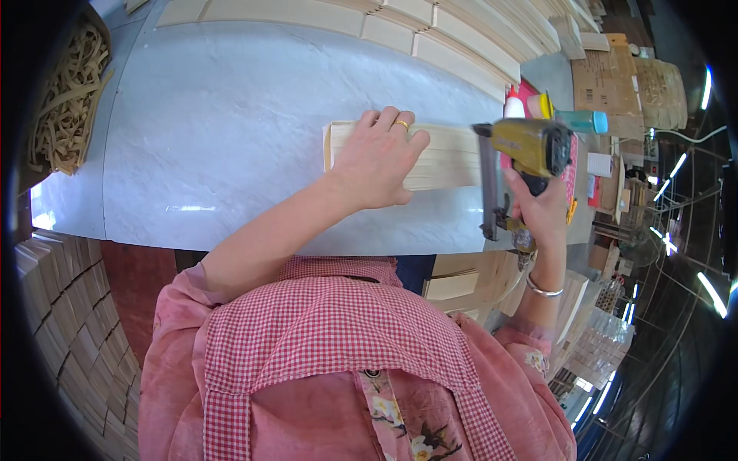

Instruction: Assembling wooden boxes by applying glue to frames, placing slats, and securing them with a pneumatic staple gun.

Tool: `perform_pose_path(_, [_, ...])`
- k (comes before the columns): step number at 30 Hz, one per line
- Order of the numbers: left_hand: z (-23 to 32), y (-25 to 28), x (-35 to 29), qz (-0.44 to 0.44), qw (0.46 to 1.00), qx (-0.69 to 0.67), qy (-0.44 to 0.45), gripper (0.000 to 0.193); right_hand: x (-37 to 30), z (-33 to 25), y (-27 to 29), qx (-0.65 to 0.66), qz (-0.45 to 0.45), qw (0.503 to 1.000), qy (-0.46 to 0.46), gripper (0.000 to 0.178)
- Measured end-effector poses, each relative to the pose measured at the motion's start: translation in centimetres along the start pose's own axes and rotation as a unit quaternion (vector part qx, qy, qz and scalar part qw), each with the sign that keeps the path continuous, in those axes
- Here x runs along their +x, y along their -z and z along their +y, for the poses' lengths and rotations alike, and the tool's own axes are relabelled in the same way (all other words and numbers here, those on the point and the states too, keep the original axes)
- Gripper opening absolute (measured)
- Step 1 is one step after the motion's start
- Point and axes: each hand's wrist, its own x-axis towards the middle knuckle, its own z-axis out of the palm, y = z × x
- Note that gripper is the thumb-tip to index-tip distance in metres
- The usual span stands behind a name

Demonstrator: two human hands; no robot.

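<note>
A long pale wooden panel (450, 157) with an upright strip at its left end lies on the bench in front of me. My left hand (377, 157) spans it near that end, fingers over the far edge and thumb by the near edge. A ring is on one finger. My right hand (538, 207) grips a yellow and black air nail gun (523, 146) by its handle. The gun's long magazine side stands at the panel's right end, slightly blurred; whether it touches the wood I cannot tell.
The pale blue marbled bench (215, 100) bears stacked wooden strips (384, 23) along its far side. Behind the gun stand a white bottle with a red tip (514, 104) and a teal container (580, 121). A box of wood shavings (69, 100) sits far left; wood stacks (69, 323) rise lower left.
</note>
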Motion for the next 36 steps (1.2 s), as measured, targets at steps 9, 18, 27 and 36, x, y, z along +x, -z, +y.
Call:
perform_pose_path(9, [-3.7, 2.7, -4.9, 0.316, 0.925, -0.198, 0.067, 0.040, -0.2, 27.2, 4.0, -0.293, 0.130, 0.947, 0.032, 0.049])
perform_pose_path(18, [-5.7, 3.1, -8.1, 0.107, 0.809, -0.455, 0.356, 0.031, 3.1, 28.0, 1.7, -0.399, 0.152, 0.904, -0.016, 0.059])
perform_pose_path(27, [-6.4, 3.0, -6.4, 0.106, 0.817, -0.437, 0.360, 0.010, -0.3, 1.8, -14.1, -0.145, 0.010, 0.904, 0.402, 0.055])
perform_pose_path(36, [-8.6, 3.6, -3.4, 0.051, 0.944, -0.113, 0.306, 0.008, -0.1, 1.1, -14.7, -0.126, -0.044, 0.911, 0.390, 0.058])
